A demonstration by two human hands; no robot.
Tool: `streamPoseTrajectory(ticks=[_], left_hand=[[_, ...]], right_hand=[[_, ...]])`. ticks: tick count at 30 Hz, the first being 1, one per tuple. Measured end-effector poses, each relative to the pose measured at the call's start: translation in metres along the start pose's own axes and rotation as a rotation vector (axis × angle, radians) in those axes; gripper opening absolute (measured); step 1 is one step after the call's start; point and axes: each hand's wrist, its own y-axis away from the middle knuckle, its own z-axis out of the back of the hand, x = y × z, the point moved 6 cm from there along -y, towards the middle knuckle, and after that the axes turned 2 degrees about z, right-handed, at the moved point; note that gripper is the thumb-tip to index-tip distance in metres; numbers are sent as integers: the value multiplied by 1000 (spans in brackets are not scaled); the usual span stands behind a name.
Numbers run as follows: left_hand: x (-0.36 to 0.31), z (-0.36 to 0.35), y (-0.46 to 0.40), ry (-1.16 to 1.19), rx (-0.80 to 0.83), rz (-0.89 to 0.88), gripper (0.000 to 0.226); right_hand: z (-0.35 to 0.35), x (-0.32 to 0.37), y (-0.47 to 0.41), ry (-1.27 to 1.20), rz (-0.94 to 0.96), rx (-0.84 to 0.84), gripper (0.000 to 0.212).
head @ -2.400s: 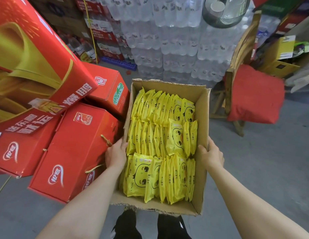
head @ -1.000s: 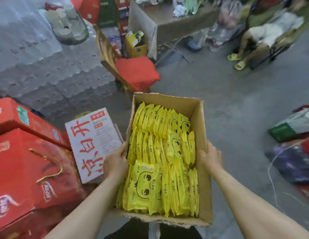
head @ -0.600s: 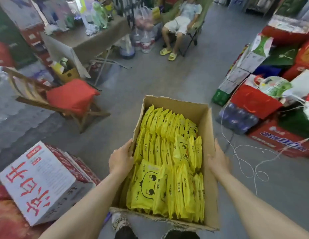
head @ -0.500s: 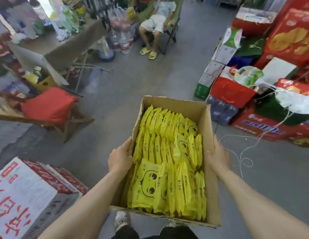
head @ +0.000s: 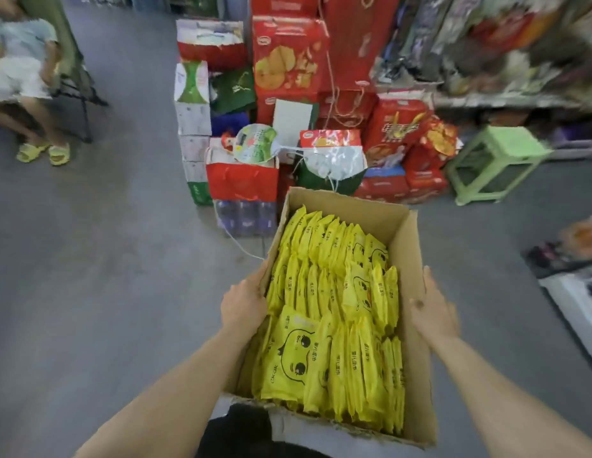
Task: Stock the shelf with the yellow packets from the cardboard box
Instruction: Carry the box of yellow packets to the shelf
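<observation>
Since the earlier frames: view has swung right; wooden chair with red cushion gone, seated person (head: 22,74) now at far left, cut off by the frame edge.

Open brown cardboard box (head: 417,342): carried above grey floor, left hand (head: 243,304) and right hand (head: 433,310) pressed flat to its side walls, fingers extended.

Yellow cartoon-face packets (head: 334,325): three upright rows in the box; print too small to read.

Red gift cartons (head: 289,57): stacked ahead.

Green plastic stool (head: 496,163): right.

Shelf (head: 519,61): upper right, contents blurred.
</observation>
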Motion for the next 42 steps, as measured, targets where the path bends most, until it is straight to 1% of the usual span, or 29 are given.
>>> streamPoseTrajectory(ticks=[5, 8, 12, 15, 17, 21, 27, 32, 38, 42], left_hand=[[-116, -39, -85, -93, 128, -205, 73], [-190, -63, -123, -138, 175, -328, 72], [-283, -106, -166, -213, 214, -415, 66], [-352, -146, -194, -217, 213, -476, 58], [-395, -178, -213, -215, 217, -489, 56], [-478, -234, -244, -202, 263, -450, 56], [-613, -305, -301, -213, 328, -507, 62], [-724, -377, -367, -200, 362, -551, 59], [-879, -456, -464, -153, 418, -634, 60], [-978, -488, -522, -202, 378, -668, 59]], right_hand=[[54, -51, -51, -25, -193, -77, 72], [81, -86, -82, -51, -313, -120, 73], [108, -140, -133, -84, -396, -153, 74], [124, -184, -184, -116, -443, -152, 75], [134, -217, -221, -155, -460, -159, 75], [162, -277, -294, -173, -499, -155, 76], [225, -349, -407, -176, -523, -167, 76], [277, -399, -515, -175, -547, -201, 77], [339, -454, -657, -218, -640, -273, 74], [388, -477, -746, -229, -618, -336, 77]])
